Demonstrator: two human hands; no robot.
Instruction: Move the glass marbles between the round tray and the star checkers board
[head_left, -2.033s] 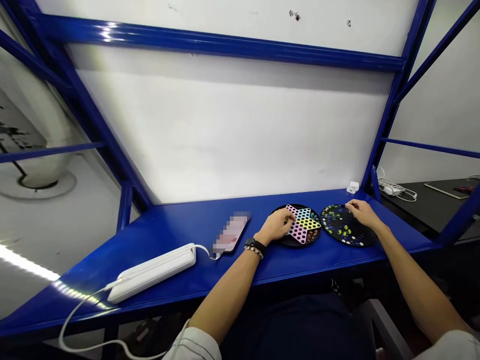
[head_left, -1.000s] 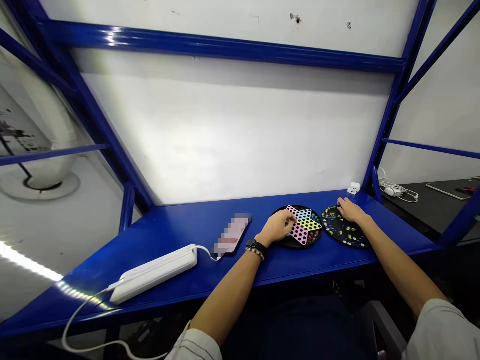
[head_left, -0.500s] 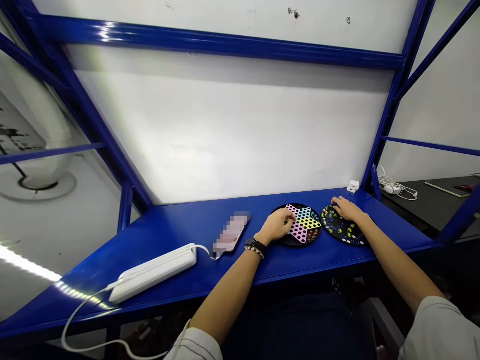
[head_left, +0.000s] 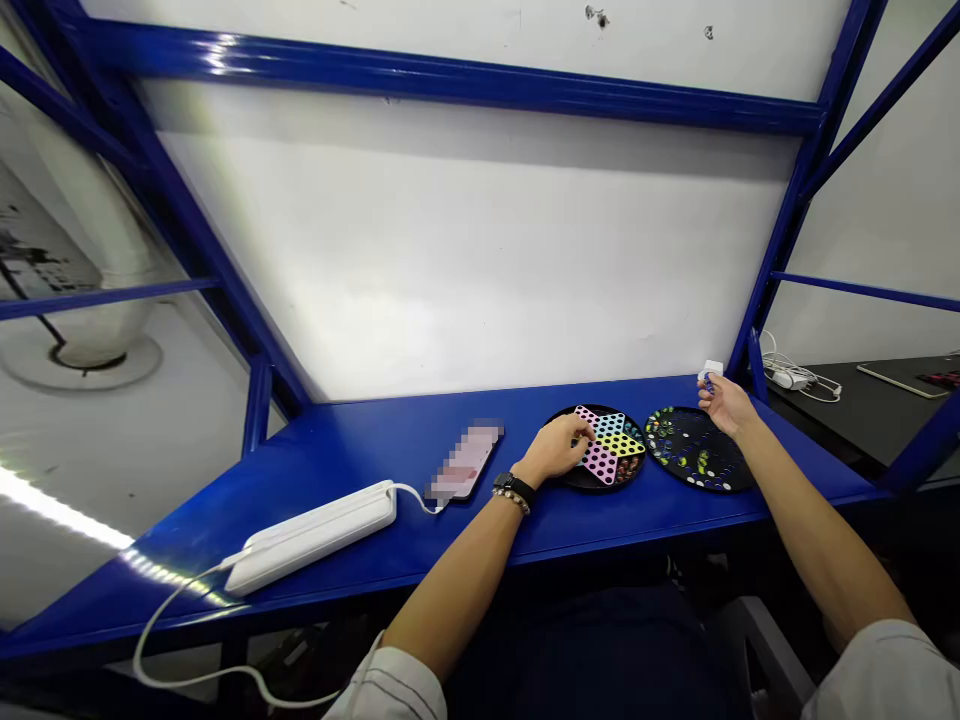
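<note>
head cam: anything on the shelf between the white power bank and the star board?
Yes. In the head view, a phone, cabled to the long white power bank, lies between it and the round black board with the coloured star; the left hand rests on that board.

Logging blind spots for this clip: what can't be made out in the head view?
- Flat phone-shaped thing: blurred out, no detail.
- Right hand: pinches something small and blue, too small to identify.
- Left hand: covers the near-left part of the round star-pattern board.
- Black round tray of coloured marbles: marbles too tiny to count.

on the shelf (head_left: 352, 450), the phone (head_left: 465, 463) lies at nine o'clock of the star board (head_left: 609, 447); the marble tray (head_left: 694, 462) at three.
</note>
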